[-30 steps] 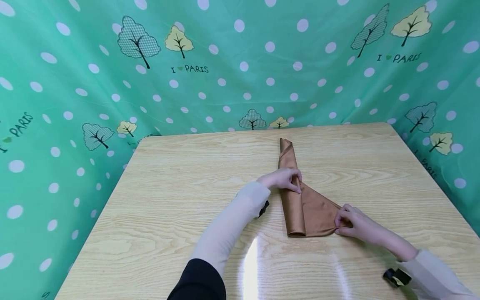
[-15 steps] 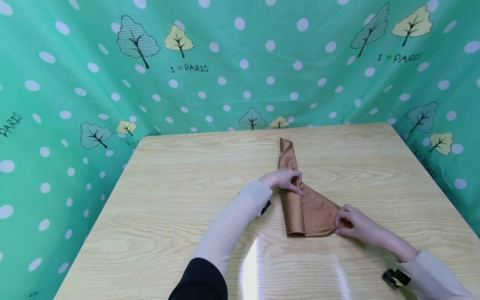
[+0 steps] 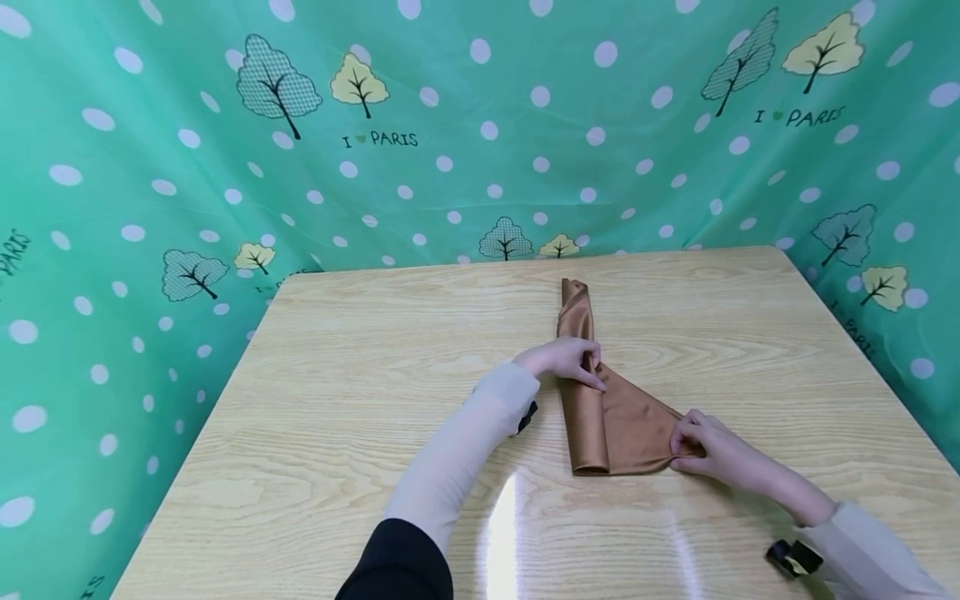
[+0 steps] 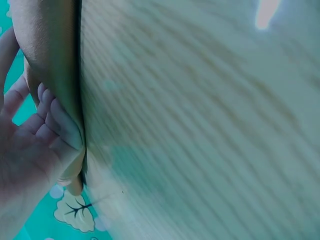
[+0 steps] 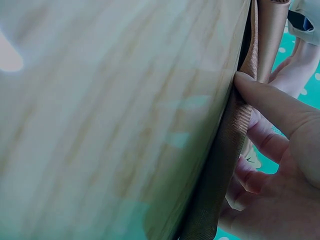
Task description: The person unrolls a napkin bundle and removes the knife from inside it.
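Observation:
A brown satin cloth (image 3: 637, 425) lies on the table, its left side rolled into an upright-running tube (image 3: 588, 433) with a twisted, narrower far end. The flat part tapers out to the right. My left hand (image 3: 564, 358) reaches across the roll near its middle and pinches its right edge between thumb and fingers. In the left wrist view curled fingers (image 4: 60, 120) lie against the cloth (image 4: 50, 40). Over at the right corner, my right hand (image 3: 720, 450) pinches the cloth. The right wrist view shows the thumb (image 5: 265, 97) pressing on the cloth's near edge (image 5: 225, 135).
The table (image 3: 337, 400) has a light wood-grain top, with a bright glare streak (image 3: 501, 533) near the front. A green polka-dot curtain (image 3: 450, 108) printed with trees hangs behind and along both sides. Dark devices sit at both wrists, one by the right cuff (image 3: 793, 558).
Both hands keep their hold in nearly the same places. The cloth has hardly moved; the roll's near end sits very slightly further left. The head view shifts a little.

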Tool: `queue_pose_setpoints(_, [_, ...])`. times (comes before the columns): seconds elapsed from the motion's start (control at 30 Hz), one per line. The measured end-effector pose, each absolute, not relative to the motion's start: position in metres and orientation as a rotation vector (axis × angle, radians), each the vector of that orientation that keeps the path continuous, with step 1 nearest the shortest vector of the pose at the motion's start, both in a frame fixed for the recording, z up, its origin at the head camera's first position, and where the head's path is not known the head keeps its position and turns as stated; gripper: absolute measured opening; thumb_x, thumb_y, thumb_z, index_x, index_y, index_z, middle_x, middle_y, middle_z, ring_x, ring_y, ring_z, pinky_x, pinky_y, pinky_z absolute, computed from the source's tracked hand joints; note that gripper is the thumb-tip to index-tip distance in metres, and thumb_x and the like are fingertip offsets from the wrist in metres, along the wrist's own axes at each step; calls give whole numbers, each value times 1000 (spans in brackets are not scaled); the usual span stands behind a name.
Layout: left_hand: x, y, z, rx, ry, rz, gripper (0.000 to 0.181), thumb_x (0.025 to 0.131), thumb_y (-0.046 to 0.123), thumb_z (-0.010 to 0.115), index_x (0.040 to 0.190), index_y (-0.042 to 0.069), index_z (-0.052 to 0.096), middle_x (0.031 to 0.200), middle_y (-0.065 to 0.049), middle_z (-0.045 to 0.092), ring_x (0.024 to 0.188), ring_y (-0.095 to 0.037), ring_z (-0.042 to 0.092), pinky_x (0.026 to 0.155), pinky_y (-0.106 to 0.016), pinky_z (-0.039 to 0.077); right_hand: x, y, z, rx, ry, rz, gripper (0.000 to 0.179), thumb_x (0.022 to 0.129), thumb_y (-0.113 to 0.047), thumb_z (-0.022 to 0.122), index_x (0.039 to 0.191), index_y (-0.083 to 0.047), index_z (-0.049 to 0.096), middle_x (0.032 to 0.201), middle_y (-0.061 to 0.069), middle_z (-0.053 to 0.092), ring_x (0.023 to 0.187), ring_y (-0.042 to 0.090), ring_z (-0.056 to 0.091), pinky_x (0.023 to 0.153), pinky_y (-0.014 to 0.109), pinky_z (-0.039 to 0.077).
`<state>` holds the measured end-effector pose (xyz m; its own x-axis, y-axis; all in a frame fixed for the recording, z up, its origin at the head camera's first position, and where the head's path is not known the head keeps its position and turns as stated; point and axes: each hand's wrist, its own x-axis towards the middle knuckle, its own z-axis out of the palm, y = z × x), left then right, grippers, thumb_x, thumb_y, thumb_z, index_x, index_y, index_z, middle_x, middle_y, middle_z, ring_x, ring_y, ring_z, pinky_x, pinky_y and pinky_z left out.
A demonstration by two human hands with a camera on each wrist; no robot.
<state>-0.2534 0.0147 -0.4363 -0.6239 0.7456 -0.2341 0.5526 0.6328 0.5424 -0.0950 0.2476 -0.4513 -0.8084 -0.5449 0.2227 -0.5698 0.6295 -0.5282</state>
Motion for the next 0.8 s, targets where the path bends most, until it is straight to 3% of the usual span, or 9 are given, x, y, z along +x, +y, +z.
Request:
queue_pose_setpoints(0.2, [-253,8,-433,952,2346,743,31,72,29,73,83,11,52,65,5,43,59,-6,41,53,-16,34,-95,247,-452,969,-2784,931,26,66,-8,74,72,-20,52,76,-9,38,69,2,33,58,20,29])
queue_pose_setpoints(0.47, [-252,4,-431,874,2349,819,20,80,29,65,79,12,53,67,4,51,59,-6,45,56,-16,36,-95,248,-450,963,-2804,933,25,67,-8,74,72,-20,52,77,-9,38,70,3,33,58,20,29])
queue_pose_setpoints(0.8, [-250,2,-431,800,2405,900,20,75,26,71,77,12,57,69,4,55,62,-6,48,57,-16,38,-97,250,-446,968,-2801,928,25,67,-8,74,72,-20,52,77,-8,38,70,4,33,57,20,28])
